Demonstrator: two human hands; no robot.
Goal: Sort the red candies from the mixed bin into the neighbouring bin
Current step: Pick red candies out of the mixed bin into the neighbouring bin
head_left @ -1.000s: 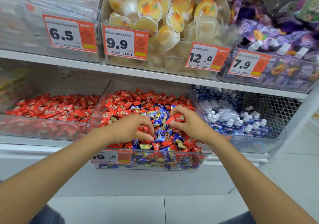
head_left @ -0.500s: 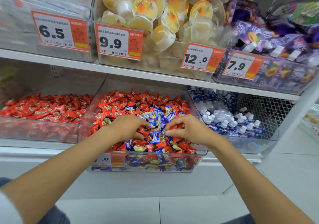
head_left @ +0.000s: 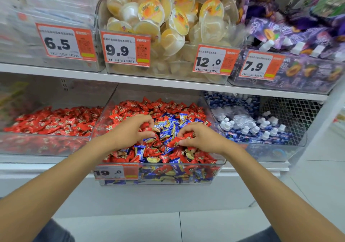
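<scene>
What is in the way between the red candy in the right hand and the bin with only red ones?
The left hand sits between the red candy pinched by the right hand and the red bin. The mixed bin's clear side wall is there too, but both bins are open on top.

both hands are inside the mixed bin (head_left: pixel 186 175), the clear middle one on the lower shelf, which is full of red candies (head_left: pixel 168 107) and blue candies (head_left: pixel 164 128). the left hand (head_left: pixel 130 131) is curled on the pile, and red candies show between its fingers and thumb. the right hand (head_left: pixel 203 139) pinches one red candy (head_left: pixel 175 141) with its fingertips, just over the pile. the neighbouring bin (head_left: pixel 37 146) on the left holds only red wrappers. the bin on the right holds white-capped pouches (head_left: pixel 248 128). a price tag (head_left: pixel 115 172) on the front of the mixed bin reads 19.8. jelly cups (head_left: pixel 155 12) fill a bin on the shelf above.
</scene>
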